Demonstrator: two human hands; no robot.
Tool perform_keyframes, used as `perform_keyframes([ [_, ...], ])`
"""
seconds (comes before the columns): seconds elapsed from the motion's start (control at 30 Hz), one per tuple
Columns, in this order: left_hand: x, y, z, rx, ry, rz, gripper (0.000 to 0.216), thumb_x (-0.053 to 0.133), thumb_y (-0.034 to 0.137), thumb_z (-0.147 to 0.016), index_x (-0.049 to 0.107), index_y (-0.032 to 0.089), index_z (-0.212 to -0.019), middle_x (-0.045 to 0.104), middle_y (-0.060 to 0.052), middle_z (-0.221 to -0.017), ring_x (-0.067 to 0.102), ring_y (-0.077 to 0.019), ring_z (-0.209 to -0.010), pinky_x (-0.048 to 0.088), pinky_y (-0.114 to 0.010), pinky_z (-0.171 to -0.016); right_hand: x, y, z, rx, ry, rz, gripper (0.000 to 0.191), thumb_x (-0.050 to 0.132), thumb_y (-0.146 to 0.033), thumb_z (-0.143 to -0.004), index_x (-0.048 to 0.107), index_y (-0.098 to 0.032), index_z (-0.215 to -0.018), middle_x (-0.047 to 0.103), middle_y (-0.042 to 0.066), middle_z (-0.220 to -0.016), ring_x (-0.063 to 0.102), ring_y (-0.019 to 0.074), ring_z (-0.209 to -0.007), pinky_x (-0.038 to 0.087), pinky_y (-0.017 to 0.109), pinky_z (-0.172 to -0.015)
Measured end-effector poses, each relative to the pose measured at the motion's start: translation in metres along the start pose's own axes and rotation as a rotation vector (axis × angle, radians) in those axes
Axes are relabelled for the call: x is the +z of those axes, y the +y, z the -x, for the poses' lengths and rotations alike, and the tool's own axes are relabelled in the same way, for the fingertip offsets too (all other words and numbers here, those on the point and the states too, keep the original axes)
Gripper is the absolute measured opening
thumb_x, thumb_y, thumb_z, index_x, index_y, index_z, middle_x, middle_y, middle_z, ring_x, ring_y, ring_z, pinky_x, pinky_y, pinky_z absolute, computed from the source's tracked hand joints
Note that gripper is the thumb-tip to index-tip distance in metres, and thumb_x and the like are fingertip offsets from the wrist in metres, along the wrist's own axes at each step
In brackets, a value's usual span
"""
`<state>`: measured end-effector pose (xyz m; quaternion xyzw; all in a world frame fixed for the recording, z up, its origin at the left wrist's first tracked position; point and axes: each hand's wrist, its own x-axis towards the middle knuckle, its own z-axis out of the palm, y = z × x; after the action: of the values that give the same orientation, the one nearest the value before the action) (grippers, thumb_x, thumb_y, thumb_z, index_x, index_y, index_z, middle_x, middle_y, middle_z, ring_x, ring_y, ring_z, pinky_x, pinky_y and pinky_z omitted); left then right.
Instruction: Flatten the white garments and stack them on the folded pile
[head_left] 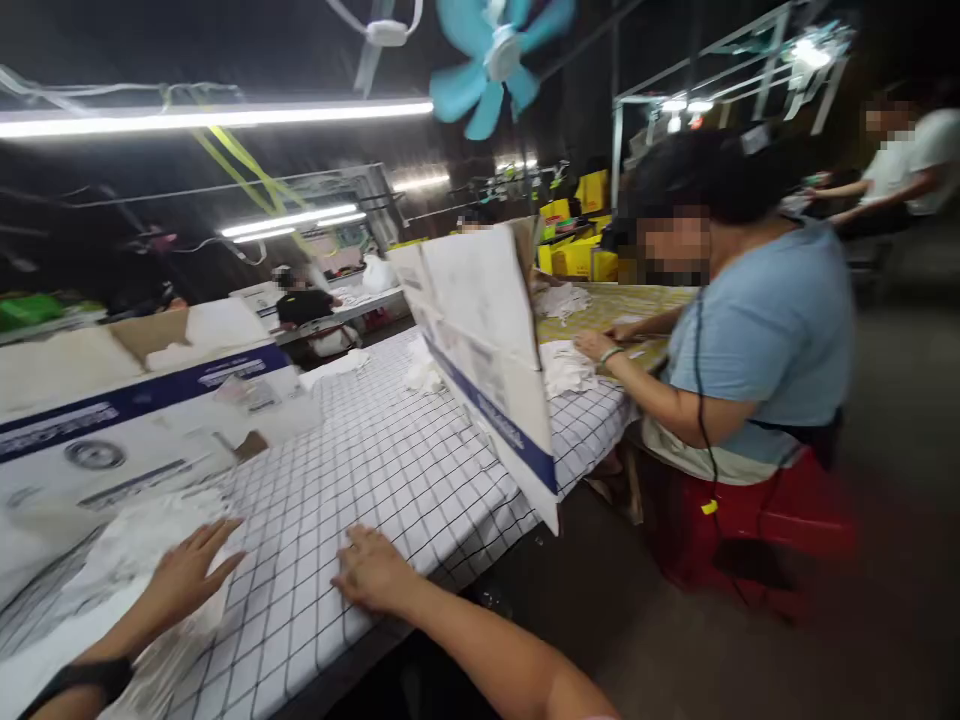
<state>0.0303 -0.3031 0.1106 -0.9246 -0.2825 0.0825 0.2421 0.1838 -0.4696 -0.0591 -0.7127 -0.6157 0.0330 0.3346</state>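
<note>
My left hand (187, 572) lies flat with fingers stretched out on a pile of thin white material (142, 535) at the near left of the table. My right hand (373, 568) rests palm down on the checked tablecloth (360, 470) near the table's front edge, its fingers curled loosely and holding nothing that I can see. A dark band sits on my left wrist.
A white and blue cardboard divider (487, 350) stands upright across the table. Beyond it a seated person in a light blue shirt (757, 330) handles white pieces (562, 365). A large white carton (127, 420) stands at the left. A red stool (757, 530) is at the right.
</note>
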Motion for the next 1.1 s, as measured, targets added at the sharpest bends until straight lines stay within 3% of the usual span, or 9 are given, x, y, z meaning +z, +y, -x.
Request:
perform_keyframes([
  [0.07,-0.006,0.013,-0.003,0.014,-0.022,0.114,0.055,0.047,0.042,-0.093,0.063,0.022,-0.142,0.062,-0.013,-0.146,0.057,-0.0298,-0.14,0.043,-0.044,-0.116,0.0,-0.003,0.004,0.01,-0.026,-0.005,0.044,0.068,-0.036,-0.096,0.07,-0.008,-0.129,0.056,0.019,-0.153,0.052,0.0261,-0.144,0.041,0.037,-0.12],
  [0.13,-0.008,0.022,-0.007,0.029,-0.064,0.238,0.056,0.047,0.036,-0.095,0.058,0.008,-0.144,0.057,-0.023,-0.149,0.055,-0.0332,-0.141,0.041,-0.048,-0.118,0.004,-0.004,0.008,0.011,-0.054,-0.019,0.039,0.06,-0.029,-0.1,0.067,-0.006,-0.13,0.052,0.023,-0.155,0.048,0.0283,-0.147,0.039,0.045,-0.121],
  [0.3,0.042,0.006,-0.044,-0.118,-0.129,0.419,0.05,0.057,0.027,-0.098,0.054,0.014,-0.146,0.052,-0.017,-0.155,0.05,-0.0243,-0.144,0.04,-0.037,-0.12,0.025,0.007,0.003,-0.058,-0.102,-0.037,0.044,0.039,-0.029,-0.106,0.062,-0.006,-0.136,0.045,0.029,-0.157,0.041,0.0354,-0.151,0.035,0.063,-0.119],
  [0.43,0.082,-0.016,-0.075,-0.241,-0.083,0.466,0.04,0.064,0.038,-0.1,0.06,0.017,-0.134,0.061,-0.012,-0.137,0.064,-0.0249,-0.119,0.056,-0.047,-0.101,0.037,0.019,0.007,-0.095,0.031,-0.053,0.048,0.038,-0.044,-0.106,0.067,-0.014,-0.131,0.054,0.023,-0.152,0.048,0.0363,-0.145,0.042,0.061,-0.116],
  [0.63,0.096,-0.064,-0.109,-0.342,-0.101,0.511,0.038,0.064,0.04,-0.1,0.061,0.018,-0.131,0.063,-0.011,-0.133,0.065,-0.0234,-0.114,0.058,-0.045,-0.096,0.034,0.033,-0.005,-0.058,0.021,-0.182,0.048,0.047,-0.053,-0.101,0.073,-0.02,-0.124,0.063,0.019,-0.141,0.058,0.0369,-0.134,0.048,0.063,-0.11],
  [0.77,0.108,-0.123,-0.114,-0.363,-0.13,0.568,0.038,0.044,0.036,-0.109,0.062,0.01,-0.13,0.06,-0.009,-0.134,0.065,-0.0208,-0.116,0.053,-0.039,-0.103,0.027,0.028,-0.065,-0.017,-0.035,-0.226,0.048,0.052,-0.053,-0.099,0.072,-0.021,-0.128,0.062,0.017,-0.144,0.058,0.0367,-0.133,0.051,0.059,-0.107],
  [0.83,0.119,-0.152,-0.11,-0.415,-0.141,0.579,0.037,0.06,0.04,-0.102,0.061,0.017,-0.131,0.062,-0.011,-0.134,0.065,-0.022,-0.114,0.057,-0.044,-0.099,0.033,0.019,-0.108,-0.031,-0.069,-0.272,0.049,0.052,-0.051,-0.098,0.071,-0.018,-0.128,0.061,0.017,-0.144,0.066,0.0333,-0.119,0.055,0.056,-0.102],
  [0.97,0.144,-0.193,-0.094,-0.494,-0.229,0.595,0.051,0.06,0.026,-0.098,0.052,0.003,-0.143,0.049,-0.022,-0.148,0.056,-0.0283,-0.131,0.046,-0.038,-0.111,0.067,-0.008,-0.2,-0.051,-0.197,-0.324,0.047,0.049,-0.038,-0.097,0.065,-0.015,-0.134,0.056,0.02,-0.147,0.071,0.0216,-0.089,0.057,0.048,-0.097],
  [1.1,0.165,-0.205,-0.081,-0.5,-0.318,0.641,0.064,0.071,0.021,-0.081,0.056,0.009,-0.142,0.052,-0.023,-0.148,0.057,-0.0348,-0.132,0.048,-0.039,-0.108,0.115,-0.04,-0.273,-0.068,-0.287,-0.292,0.053,0.049,-0.022,-0.094,0.056,-0.011,-0.146,0.049,0.023,-0.15,0.07,0.0228,-0.097,0.055,0.042,-0.098],
])
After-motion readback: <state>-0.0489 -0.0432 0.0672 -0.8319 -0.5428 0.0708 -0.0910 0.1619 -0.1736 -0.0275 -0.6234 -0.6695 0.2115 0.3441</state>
